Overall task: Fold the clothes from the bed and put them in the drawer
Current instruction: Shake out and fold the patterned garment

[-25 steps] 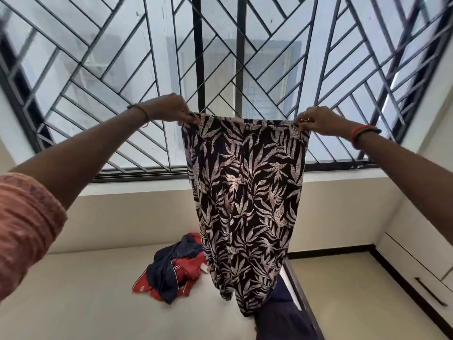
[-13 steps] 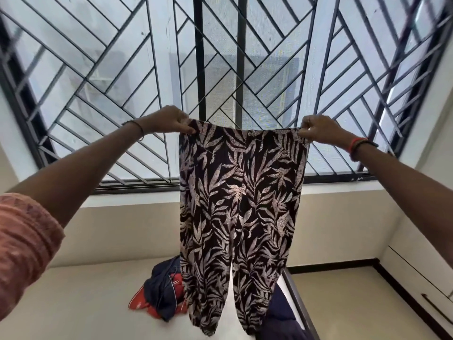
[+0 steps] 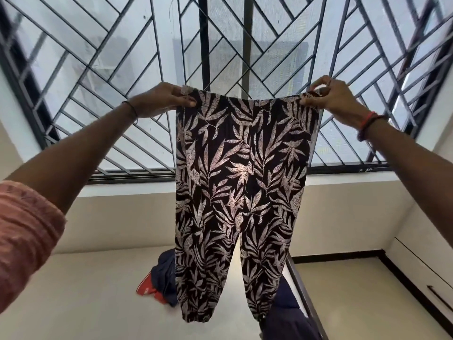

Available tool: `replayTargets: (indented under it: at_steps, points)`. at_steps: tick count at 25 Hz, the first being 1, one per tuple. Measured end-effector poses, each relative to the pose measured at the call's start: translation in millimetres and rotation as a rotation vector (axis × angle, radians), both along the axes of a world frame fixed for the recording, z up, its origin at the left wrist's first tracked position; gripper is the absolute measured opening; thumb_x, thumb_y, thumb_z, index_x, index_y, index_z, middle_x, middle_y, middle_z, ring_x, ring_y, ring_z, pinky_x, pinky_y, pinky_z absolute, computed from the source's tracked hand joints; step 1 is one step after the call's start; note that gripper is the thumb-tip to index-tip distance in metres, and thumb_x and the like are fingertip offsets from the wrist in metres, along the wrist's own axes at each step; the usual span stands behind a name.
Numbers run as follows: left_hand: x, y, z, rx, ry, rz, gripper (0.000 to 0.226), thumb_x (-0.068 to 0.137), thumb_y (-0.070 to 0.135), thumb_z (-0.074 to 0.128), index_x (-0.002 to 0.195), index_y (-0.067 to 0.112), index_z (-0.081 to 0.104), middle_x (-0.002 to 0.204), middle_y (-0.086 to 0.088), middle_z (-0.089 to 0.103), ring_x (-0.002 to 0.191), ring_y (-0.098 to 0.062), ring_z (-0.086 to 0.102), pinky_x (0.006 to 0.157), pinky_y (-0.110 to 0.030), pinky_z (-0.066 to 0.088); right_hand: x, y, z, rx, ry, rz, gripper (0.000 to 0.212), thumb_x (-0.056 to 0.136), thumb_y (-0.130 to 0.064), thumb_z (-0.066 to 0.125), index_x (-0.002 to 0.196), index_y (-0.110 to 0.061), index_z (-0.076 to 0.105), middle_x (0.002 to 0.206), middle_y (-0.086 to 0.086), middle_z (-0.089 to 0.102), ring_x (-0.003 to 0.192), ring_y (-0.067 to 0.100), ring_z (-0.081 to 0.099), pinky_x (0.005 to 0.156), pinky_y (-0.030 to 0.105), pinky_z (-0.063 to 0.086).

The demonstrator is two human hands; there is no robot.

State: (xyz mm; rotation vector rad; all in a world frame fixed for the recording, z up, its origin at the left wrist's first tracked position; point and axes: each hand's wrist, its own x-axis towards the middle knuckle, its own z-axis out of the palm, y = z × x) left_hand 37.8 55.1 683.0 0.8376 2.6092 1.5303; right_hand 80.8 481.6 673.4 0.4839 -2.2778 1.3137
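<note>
A pair of black trousers with a pale leaf print (image 3: 241,182) hangs spread out in front of the window, both legs dangling above the bed. My left hand (image 3: 163,99) pinches the waistband's left corner. My right hand (image 3: 328,96) pinches the right corner. On the pale bed (image 3: 81,298) below lies a crumpled red and navy garment (image 3: 157,280), partly hidden by the trousers. Another dark navy garment (image 3: 286,315) lies at the bed's right edge. White drawers (image 3: 421,273) with a dark handle (image 3: 440,299) stand at the lower right.
A large window with a black diagonal grille (image 3: 122,77) fills the wall ahead above a pale ledge. The dark bed frame edge (image 3: 302,290) runs down on the right, with pale floor (image 3: 355,298) between it and the drawers.
My hands have moved apart and stretched the waistband wide. The trousers, first bunched and twisted, now hang flat with both legs apart.
</note>
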Motion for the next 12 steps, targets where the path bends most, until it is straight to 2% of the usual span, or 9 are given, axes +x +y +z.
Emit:
replayTargets:
  at_steps: [2,3,4,5,7,8,10,12]
  points:
    - [-4,-4,-3,-0.044,-0.045,0.035,0.029,0.085,0.004,0.064,0.109,-0.013,0.059,0.109,-0.009,0.069,0.106,-0.017,0.065,0.089,-0.022,0.053,-5,3,-3,0.035,0.03,-0.01,0.051,0.056,-0.037,0.088,0.097,-0.024,0.061,0.087,0.029,0.064,0.075,0.028,0.061,0.074,0.039,0.051]
    - [-7,-6,-5,-0.061,-0.069,0.044,0.03,0.085,0.005,0.066,0.109,-0.012,0.061,0.11,-0.011,0.07,0.11,-0.022,0.063,0.092,-0.026,0.052,-8,2,-3,0.06,0.032,-0.03,0.052,0.059,-0.034,0.087,0.102,-0.02,0.062,0.091,0.036,0.063,0.074,0.035,0.063,0.074,0.043,0.052]
    - [-6,-7,-5,-0.067,-0.091,0.036,0.03,0.084,0.006,0.067,0.11,-0.009,0.062,0.111,-0.011,0.07,0.112,-0.026,0.062,0.093,-0.028,0.052,-9,-1,-3,0.082,0.048,-0.039,0.05,0.065,-0.029,0.085,0.107,-0.013,0.062,0.092,0.038,0.063,0.072,0.039,0.065,0.072,0.04,0.053]
    - [-7,-8,-5,-0.075,-0.112,0.016,0.029,0.085,0.007,0.066,0.111,-0.005,0.063,0.112,-0.01,0.07,0.112,-0.027,0.062,0.092,-0.028,0.053,-8,-5,-1,0.117,0.065,-0.037,0.047,0.071,-0.024,0.081,0.11,-0.007,0.062,0.089,0.035,0.064,0.066,0.032,0.066,0.066,0.029,0.052]
    - [-11,-14,-8,-0.073,-0.186,-0.025,0.03,0.088,0.013,0.065,0.116,0.003,0.062,0.115,-0.01,0.069,0.11,-0.026,0.064,0.092,-0.031,0.053,-3,-10,5,0.184,0.083,-0.025,0.041,0.079,-0.016,0.073,0.114,0.002,0.061,0.083,0.017,0.068,0.06,0.003,0.064,0.062,0.014,0.051]
    - [-15,-19,-7,-0.099,-0.205,-0.004,0.035,0.088,0.023,0.067,0.119,0.009,0.062,0.118,-0.01,0.067,0.11,-0.026,0.064,0.095,-0.036,0.052,-2,-10,9,0.194,0.072,0.0,0.038,0.082,-0.014,0.07,0.115,0.003,0.061,0.088,0.013,0.069,0.067,0.0,0.064,0.071,0.016,0.054]
    - [-19,-31,-4,-0.169,-0.229,0.046,0.051,0.081,0.046,0.072,0.122,0.019,0.061,0.124,-0.007,0.064,0.115,-0.026,0.061,0.101,-0.046,0.045,6,-8,18,0.171,-0.004,0.098,0.033,0.085,-0.013,0.066,0.116,-0.001,0.061,0.103,0.014,0.068,0.085,0.009,0.065,0.086,0.029,0.054]
    - [-30,-38,3,-0.247,-0.262,0.133,0.054,0.081,0.053,0.07,0.124,0.022,0.059,0.125,-0.004,0.064,0.115,-0.025,0.061,0.1,-0.046,0.045,15,-6,27,0.128,-0.097,0.211,0.026,0.087,-0.014,0.063,0.112,-0.008,0.061,0.101,0.006,0.067,0.089,0.009,0.064,0.084,0.029,0.053]
